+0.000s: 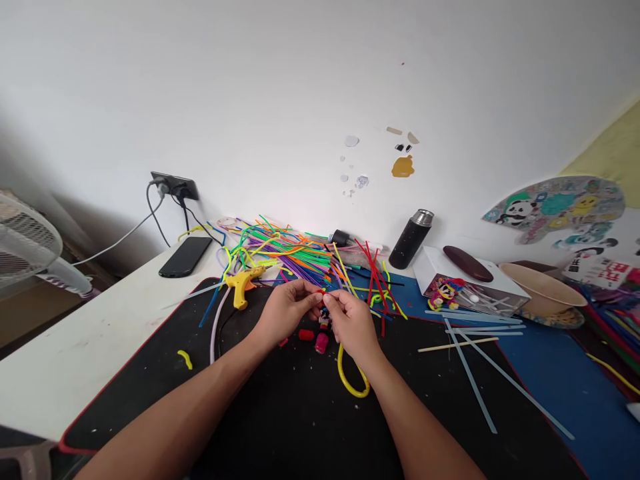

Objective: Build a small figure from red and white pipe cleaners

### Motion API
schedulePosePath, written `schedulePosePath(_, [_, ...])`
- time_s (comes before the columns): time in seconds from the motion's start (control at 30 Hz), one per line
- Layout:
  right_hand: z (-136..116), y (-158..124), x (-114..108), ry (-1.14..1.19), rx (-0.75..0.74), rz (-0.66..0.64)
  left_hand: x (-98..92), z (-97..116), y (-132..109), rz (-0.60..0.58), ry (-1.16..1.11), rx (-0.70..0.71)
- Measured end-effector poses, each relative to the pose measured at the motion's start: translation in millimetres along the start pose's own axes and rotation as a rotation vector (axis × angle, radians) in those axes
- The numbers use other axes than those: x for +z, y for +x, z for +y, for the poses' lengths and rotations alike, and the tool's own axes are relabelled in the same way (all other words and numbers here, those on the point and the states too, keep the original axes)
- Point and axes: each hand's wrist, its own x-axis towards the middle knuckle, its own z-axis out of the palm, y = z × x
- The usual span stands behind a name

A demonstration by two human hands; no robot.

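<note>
Over the middle of the black mat (280, 413), my left hand (290, 310) and my right hand (350, 323) meet fingertip to fingertip. Both pinch a small red and yellow piece at the top of a little pipe-cleaner figure, which is mostly hidden by the fingers. The figure's magenta lower part (321, 343) hangs below them. Just left of it lies a short red piece (306, 335). A yellow pipe-cleaner loop (357, 392) curves out beneath my right hand.
A yellow glue gun (241, 285) lies left of my hands. Behind are piled colored pipe cleaners (295, 252) and a black bottle (411, 239). Clear glue sticks (473, 380), a white box (435, 267) with a finished figure (444, 294) stand right; a phone (185, 257) lies left.
</note>
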Motion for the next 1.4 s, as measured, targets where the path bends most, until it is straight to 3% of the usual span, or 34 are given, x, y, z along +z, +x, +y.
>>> schedulePosePath(0.23, [-15,-3,-3,0.142,0.023,-0.069,-1.2,3,-2,0.003,-0.035,0.022])
schedulePosePath(0.5, [-19,-6,-4,-0.069,-0.012,-0.037,-2.3,4,-1,-0.024,-0.117,-0.04])
schedulePosePath(0.7, [-8,-2,-3,-0.135,-0.065,0.012,-0.5,4,1,-0.029,-0.132,-0.08])
schedulePosePath(0.83, [-2,-1,1,-0.019,0.0,-0.008,1.7,4,1,-0.02,-0.16,-0.09])
schedulePosePath(1.03, [-16,-2,-4,0.221,0.063,-0.134,-2.7,8,0,-0.005,-0.338,-0.144])
schedulePosePath(1.4, [-18,-1,-7,0.303,0.093,-0.145,-7.2,13,-1,-0.082,-0.476,-0.291])
